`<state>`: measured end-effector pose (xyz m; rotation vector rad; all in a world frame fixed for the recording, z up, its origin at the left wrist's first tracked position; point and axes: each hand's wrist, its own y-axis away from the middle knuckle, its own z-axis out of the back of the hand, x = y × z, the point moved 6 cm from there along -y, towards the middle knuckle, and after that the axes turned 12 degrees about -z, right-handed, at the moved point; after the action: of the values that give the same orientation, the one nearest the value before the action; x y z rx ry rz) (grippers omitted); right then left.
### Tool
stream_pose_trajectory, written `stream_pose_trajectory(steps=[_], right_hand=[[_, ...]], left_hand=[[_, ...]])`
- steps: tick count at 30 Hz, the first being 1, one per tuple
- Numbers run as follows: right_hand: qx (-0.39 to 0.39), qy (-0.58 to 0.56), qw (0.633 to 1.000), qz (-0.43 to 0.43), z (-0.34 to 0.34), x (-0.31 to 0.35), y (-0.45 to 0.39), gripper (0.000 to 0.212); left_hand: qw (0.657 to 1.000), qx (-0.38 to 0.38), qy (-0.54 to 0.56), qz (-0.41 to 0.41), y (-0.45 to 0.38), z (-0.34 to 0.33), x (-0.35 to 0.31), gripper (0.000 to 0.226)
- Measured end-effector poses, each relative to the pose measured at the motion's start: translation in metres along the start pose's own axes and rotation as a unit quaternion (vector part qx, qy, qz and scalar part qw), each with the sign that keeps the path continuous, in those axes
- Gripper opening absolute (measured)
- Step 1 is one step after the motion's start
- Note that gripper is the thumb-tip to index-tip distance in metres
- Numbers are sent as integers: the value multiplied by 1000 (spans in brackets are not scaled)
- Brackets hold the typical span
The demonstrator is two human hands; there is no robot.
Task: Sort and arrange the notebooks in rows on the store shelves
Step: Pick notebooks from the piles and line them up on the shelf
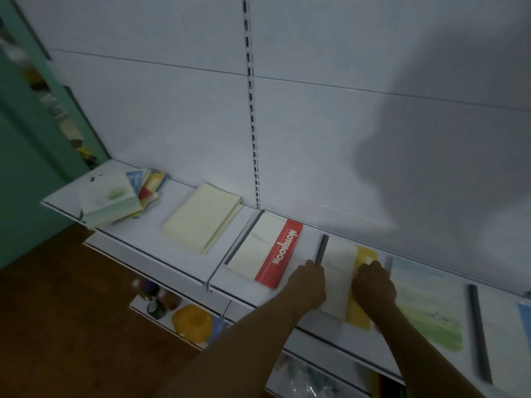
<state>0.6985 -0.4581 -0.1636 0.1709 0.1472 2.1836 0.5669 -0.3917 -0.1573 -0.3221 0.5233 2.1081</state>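
A yellow-and-white notebook [340, 271] with a dark spine lies flat on the white shelf [178, 262]. My left hand [308, 285] grips its left edge by the spine and my right hand [373, 285] presses on its yellow right side. To the left lies a red-and-white notebook [267, 249] marked "Notebook", then a pale yellow pad stack [202, 216]. A landscape-cover notebook [428, 305] lies to the right, and a blue-edged notebook [508, 337] at the far right. A loose pile of mixed notebooks [120, 196] sits at the shelf's left end.
The white back panel [172, 110] with a slotted upright [253, 110] rises behind the shelf. Lower shelves hold a yellow container [192, 320], small jars [155, 300] and plastic-wrapped goods [310, 377]. A wooden floor [71, 326] and a green wall [23, 168] lie to the left.
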Motion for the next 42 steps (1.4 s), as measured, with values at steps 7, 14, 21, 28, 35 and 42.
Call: stream_pose_trajectory(steps=[7,14,21,28,35,42], right_hand=[[42,-25,999,-22,35,24,4,12],[18,-122,968,220,66,249,70,26],[53,-198,904,374,83,460,189,18],[97,-182,877,434,49,578,277,15],[116,-137,854,488,20,658,306,21],[122,-142,862,470,12,730,261,21]], left_hand=[[985,-149,85,-18,51,79,28,40],[942,-276,164,95,142,176,152,22],[887,-351,151,260,308,216,317,21],[834,-400,192,328,430,209,408,17],[817,-394,233,352,445,205,462,25],[803,-387,217,399,410,239,537,8]])
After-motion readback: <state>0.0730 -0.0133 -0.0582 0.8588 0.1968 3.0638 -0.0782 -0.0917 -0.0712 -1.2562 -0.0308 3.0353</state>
